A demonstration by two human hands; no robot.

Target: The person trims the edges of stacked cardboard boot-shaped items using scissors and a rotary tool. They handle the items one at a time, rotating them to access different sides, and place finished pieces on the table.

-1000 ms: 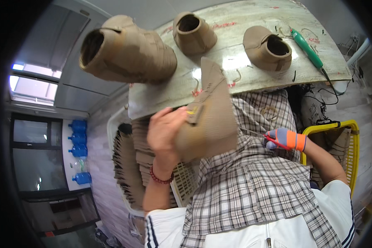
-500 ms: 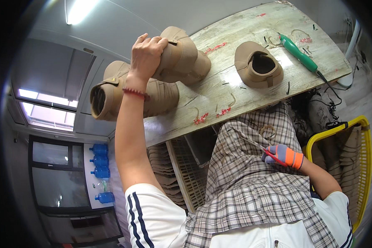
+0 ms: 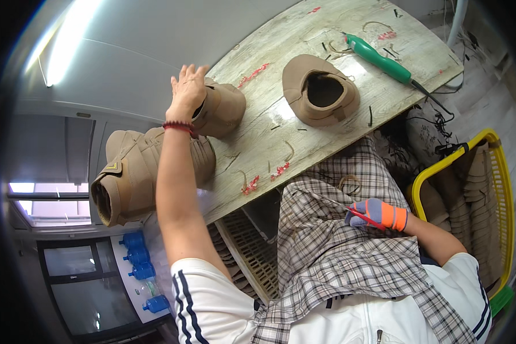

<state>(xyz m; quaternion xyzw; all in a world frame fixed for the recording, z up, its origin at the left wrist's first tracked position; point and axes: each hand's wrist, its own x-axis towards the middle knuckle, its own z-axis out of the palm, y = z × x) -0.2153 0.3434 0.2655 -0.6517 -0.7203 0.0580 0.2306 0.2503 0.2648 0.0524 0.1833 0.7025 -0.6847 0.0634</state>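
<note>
My left hand [image 3: 187, 93] is bare, its fingers spread at the rear end of a row of tan caps [image 3: 223, 109] on the table's left side; its thumb side is hidden against them. In front of that arm, a nested stack of tan caps [image 3: 135, 175] lies on its side and reaches past the table's edge. A single tan cap [image 3: 292, 86] stands on the table, its round opening facing me. My right hand [image 3: 364, 213], in a grey glove with orange bands, is closed round red-handled scissors [image 3: 368, 220] over my lap, blades pointing left.
A green corded hand tool [image 3: 378, 59] lies on the whitish wooden table [image 3: 258, 137], among dark snippets and red scraps. Right of my lap stands a yellow-rimmed basket [image 3: 507, 200] of tan caps. A slatted crate [image 3: 249, 258] sits below the table. Blue water bottles [image 3: 137, 255] stand far left.
My left hand's fingers, curled over a cap strap before, are now spread. The view has turned, shifting the table leftward. My right hand keeps the scissors over my lap.
</note>
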